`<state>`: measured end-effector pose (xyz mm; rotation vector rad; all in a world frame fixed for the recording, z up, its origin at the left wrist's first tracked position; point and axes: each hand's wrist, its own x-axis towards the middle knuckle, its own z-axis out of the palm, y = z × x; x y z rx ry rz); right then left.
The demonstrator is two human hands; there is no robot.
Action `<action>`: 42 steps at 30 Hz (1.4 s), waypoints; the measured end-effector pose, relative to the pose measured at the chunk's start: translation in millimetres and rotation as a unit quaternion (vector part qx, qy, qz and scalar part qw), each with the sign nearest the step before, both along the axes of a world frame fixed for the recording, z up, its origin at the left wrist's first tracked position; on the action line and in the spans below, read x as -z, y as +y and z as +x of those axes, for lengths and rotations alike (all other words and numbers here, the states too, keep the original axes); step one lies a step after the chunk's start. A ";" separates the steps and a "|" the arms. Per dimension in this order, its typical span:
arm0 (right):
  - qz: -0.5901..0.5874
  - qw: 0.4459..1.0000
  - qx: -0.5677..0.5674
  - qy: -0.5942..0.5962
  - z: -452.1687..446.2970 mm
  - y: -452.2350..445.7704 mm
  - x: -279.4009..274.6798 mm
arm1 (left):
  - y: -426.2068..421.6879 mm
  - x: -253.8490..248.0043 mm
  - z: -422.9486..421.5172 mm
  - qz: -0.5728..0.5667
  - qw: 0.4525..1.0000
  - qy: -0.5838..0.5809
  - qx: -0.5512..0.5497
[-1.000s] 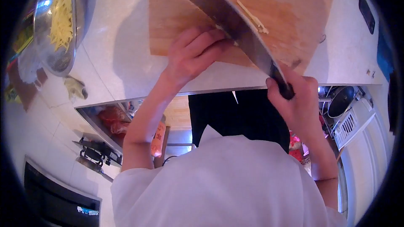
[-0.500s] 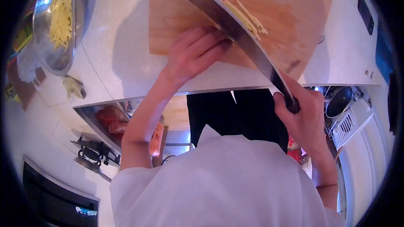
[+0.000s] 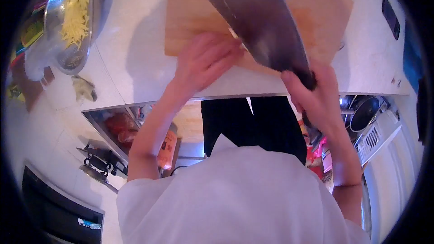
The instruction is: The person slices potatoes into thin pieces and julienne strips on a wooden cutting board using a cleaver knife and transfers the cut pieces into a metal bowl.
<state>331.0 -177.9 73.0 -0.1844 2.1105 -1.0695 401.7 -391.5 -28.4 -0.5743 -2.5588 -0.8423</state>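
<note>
Steel Cleaver [image 3: 262,22] Tilts Beside Curled Fingers [image 3: 236,49]

A pale food piece [image 3: 233,33] sliding on the wooden cutting board [image 3: 312,0], or a fingertip straying outward, could put skin beneath the edge. The left hand [image 3: 201,61], wrist bent and forearm reaching in from the near left, has its fingers together, closed over the piece. At right, the other forearm angles inward; the right hand [image 3: 320,101] clamps its fingers round the dark handle [image 3: 308,80]. Yellow shreds [image 3: 76,16] fill a metal colander [image 3: 70,63] on the desk's [image 3: 144,77] far left.
</note>
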 end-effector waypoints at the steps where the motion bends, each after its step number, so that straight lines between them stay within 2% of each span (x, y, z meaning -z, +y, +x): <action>1: -0.003 0.998 -0.027 0.050 -3.5 0.6 -7.5 | -2.7 -16.4 9.6 -0.017 1.000 0.019 -0.012; 3: -0.008 0.983 -0.087 0.164 -10.2 3.1 -24.2 | -9.0 -60.0 31.3 -0.020 1.000 0.019 -0.012; 5: 0.020 0.935 -0.203 0.290 -20.0 1.8 -34.1 | -22.6 -113.0 42.6 -0.018 0.999 -0.028 0.030; 6: 0.032 0.900 -0.250 0.356 -24.6 1.2 -39.1 | -33.4 -138.1 46.8 -0.032 0.996 -0.056 0.059; 8: 0.073 0.787 -0.352 0.501 -37.2 -16.0 -43.6 | -44.4 -167.6 43.3 -0.059 0.990 -0.099 0.077; 9: 0.056 0.736 -0.360 0.570 -39.9 -32.2 -39.1 | -52.5 -177.5 36.2 -0.072 0.989 -0.114 0.067; 10: 0.019 0.714 -0.360 0.600 -44.7 -52.1 -34.1 | -63.0 -185.7 29.4 -0.086 0.986 -0.131 0.056; 11: -0.019 0.690 -0.359 0.628 -50.2 -75.0 -29.4 | -77.5 -187.6 26.8 -0.073 0.969 -0.227 0.061; 14: -0.106 0.603 -0.349 0.709 -65.0 -146.5 -13.6 | -120.6 -184.7 21.7 -0.171 0.931 -0.318 0.057; 16: -0.159 0.564 -0.365 0.723 -68.3 -184.3 -14.8 | -157.6 -177.8 17.8 -0.192 0.938 -0.289 0.022; 19: -0.151 0.509 -0.404 0.744 -64.1 -218.3 -16.9 | -231.6 -147.1 -2.9 -0.164 0.955 -0.244 -0.028; 21: -0.130 0.569 -0.426 0.691 -51.7 -202.3 -26.2 | -289.7 -101.5 -15.2 -0.015 0.953 -0.283 -0.106; 22: -0.114 0.600 -0.438 0.659 -40.1 -185.2 -31.4 | -309.2 -94.2 -22.2 0.045 0.952 -0.272 -0.131; 24: -0.057 0.741 -0.409 0.530 -20.5 -130.1 -39.1 | -310.5 -94.7 -31.9 0.186 0.947 -0.214 -0.154; 25: -0.023 0.801 -0.384 0.459 -13.3 -98.6 -43.5 | -290.3 -107.2 -33.8 0.215 0.937 -0.186 -0.203; 26: -0.078 0.868 -0.313 0.378 -4.7 -67.8 -39.7 | -257.7 -114.4 -28.0 0.259 0.930 -0.122 -0.229; 27: -0.135 0.916 -0.232 0.297 4.8 -34.7 -28.8 | -231.4 -98.8 -19.4 0.287 0.913 -0.113 -0.266; 28: -0.072 0.983 -0.111 0.126 18.1 3.2 -15.3 | -209.1 -77.4 -10.3 0.311 0.894 -0.102 -0.306; 29: -0.009 0.998 0.022 -0.050 34.7 41.6 -3.9 | -165.0 -64.1 -1.0 0.311 0.892 -0.121 -0.304; 30: -0.043 0.984 0.135 -0.111 44.3 63.8 -0.4 | -115.9 -52.9 6.8 0.308 0.891 -0.140 -0.302; 31: -0.080 0.952 0.244 -0.168 50.9 81.6 4.3 | -77.7 -36.6 13.4 0.296 0.918 -0.129 -0.231; 32: -0.100 0.934 0.292 -0.178 57.3 97.2 12.7 | -41.0 -20.8 19.3 0.306 0.916 -0.160 -0.204; 34: -0.140 0.891 0.385 -0.198 68.2 126.2 32.0 | 19.2 -7.1 20.6 0.175 0.943 -0.161 -0.231; 37: -0.133 0.889 0.377 -0.223 74.5 135.4 50.1 | 67.6 -3.9 15.8 0.055 0.933 -0.189 -0.302; 40: -0.155 0.903 0.304 -0.260 81.0 110.4 71.7 | 82.4 0.7 9.5 0.020 0.917 -0.211 -0.337; 42: -0.151 0.892 0.305 -0.298 87.8 69.3 74.7 | 84.7 2.8 7.7 0.037 0.918 -0.197 -0.342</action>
